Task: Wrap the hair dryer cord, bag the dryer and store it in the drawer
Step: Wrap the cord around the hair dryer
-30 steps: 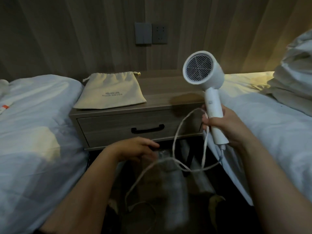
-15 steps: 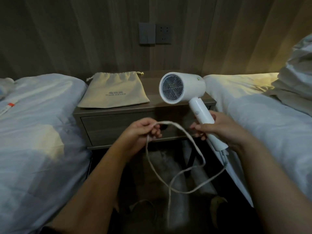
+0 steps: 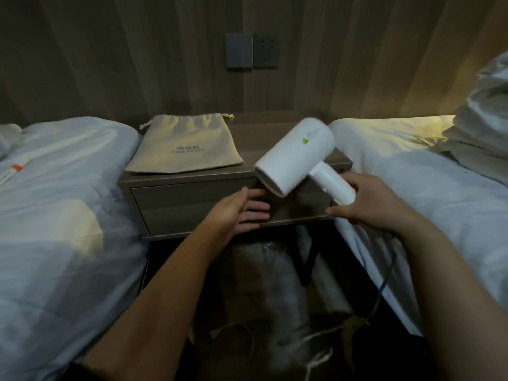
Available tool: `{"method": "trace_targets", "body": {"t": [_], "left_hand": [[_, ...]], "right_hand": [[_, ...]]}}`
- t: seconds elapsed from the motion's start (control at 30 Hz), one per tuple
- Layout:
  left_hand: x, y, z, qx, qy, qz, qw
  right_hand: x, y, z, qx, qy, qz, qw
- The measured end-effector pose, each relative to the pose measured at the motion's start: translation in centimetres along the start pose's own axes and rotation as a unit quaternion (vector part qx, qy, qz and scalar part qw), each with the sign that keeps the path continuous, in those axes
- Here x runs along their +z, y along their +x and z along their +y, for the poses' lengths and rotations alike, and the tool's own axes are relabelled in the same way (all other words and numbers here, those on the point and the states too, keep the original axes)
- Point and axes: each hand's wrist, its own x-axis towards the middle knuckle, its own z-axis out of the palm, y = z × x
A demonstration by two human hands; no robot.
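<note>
The right hand (image 3: 368, 204) has its fingers wrapped round the handle of the smooth white plastic hair dryer (image 3: 298, 158), whose round barrel tilts down to the left in front of the grey wooden bedside table (image 3: 277, 125) — its drawer (image 3: 192, 207) is closed. The left hand (image 3: 242, 211) is open, fingers spread flat, holding nothing. A soft beige cloth drawstring bag (image 3: 187, 145) lies flat on the table top — the thin white cord (image 3: 319, 358) trails on the dark floor.

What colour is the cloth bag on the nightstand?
Beige, with small grey lettering; the cloth bag shows clearly in the head view.
</note>
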Motion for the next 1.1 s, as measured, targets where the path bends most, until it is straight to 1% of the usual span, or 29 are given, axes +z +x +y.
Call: {"method": "trace_targets", "body": {"t": [0.07, 0.1, 0.13, 0.23, 0.27, 0.33, 0.4, 0.5, 0.63, 0.67, 0.77, 0.8, 0.9, 0.97, 1.03, 1.1], "left_hand": [[-0.2, -0.2, 0.6, -0.004, -0.11, 0.012, 0.994], [-0.3, -0.4, 0.9, -0.002, -0.118, 0.017, 0.993], [-0.5, -0.5, 1.0, 0.005, -0.086, 0.024, 0.996], [-0.8, -0.9, 1.1, 0.01, 0.09, 0.007, 0.996], [-0.8, -1.1, 1.3, 0.002, 0.124, 0.001, 0.992], [-0.7, -1.4, 1.6, -0.003, 0.126, 0.013, 0.992], [-0.5, -1.4, 1.6, 0.018, 0.104, 0.045, 0.993], [-0.1, -1.4, 1.5, 0.057, 0.082, 0.092, 0.991], [0.1, -1.6, 1.4, 0.068, 0.056, 0.118, 0.989], [0.4, -1.6, 1.3, 0.067, 0.047, 0.128, 0.988], [1.8, -1.5, 1.1, 0.049, -0.026, 0.175, 0.983], [2.1, -1.5, 1.0, 0.039, -0.037, 0.182, 0.982], [1.9, -1.4, 1.0, 0.004, -0.017, 0.165, 0.986], [1.3, -1.5, 1.5, -0.009, -0.007, 0.145, 0.989], [0.9, -1.6, 1.8, 0.004, -0.024, 0.144, 0.989], [1.1, -1.7, 2.0, 0.041, -0.045, 0.166, 0.984]], "right_hand": [[0.3, -0.1, -0.3, -0.02, -0.04, -0.056, 0.997], [0.7, -0.1, -0.5, -0.026, -0.054, -0.082, 0.995], [1.2, -0.2, -0.7, -0.033, -0.064, -0.103, 0.992], [2.3, -0.3, -1.4, -0.046, -0.049, -0.147, 0.987], [2.4, -0.2, -1.6, -0.045, -0.036, -0.156, 0.986], [2.5, -0.2, -1.9, -0.042, -0.005, -0.163, 0.986], [2.7, -0.2, -2.0, -0.049, 0.026, -0.15, 0.987], [3.5, -0.2, -2.1, -0.053, 0.04, -0.105, 0.992], [4.4, -0.2, -1.8, -0.035, 0.059, -0.064, 0.996], [4.8, -0.2, -1.8, -0.029, 0.061, -0.047, 0.997], [6.4, -0.2, -2.2, 0.001, 0.106, 0.052, 0.993], [6.8, -0.2, -2.3, 0.009, 0.12, 0.066, 0.99], [6.7, -0.2, -2.4, 0.017, 0.14, 0.046, 0.989], [6.0, -0.2, -2.3, 0.008, 0.131, 0.027, 0.991], [5.5, -0.2, -2.3, -0.011, 0.109, -0.004, 0.994], [5.4, -0.3, -2.4, -0.016, 0.117, -0.017, 0.993]]}}
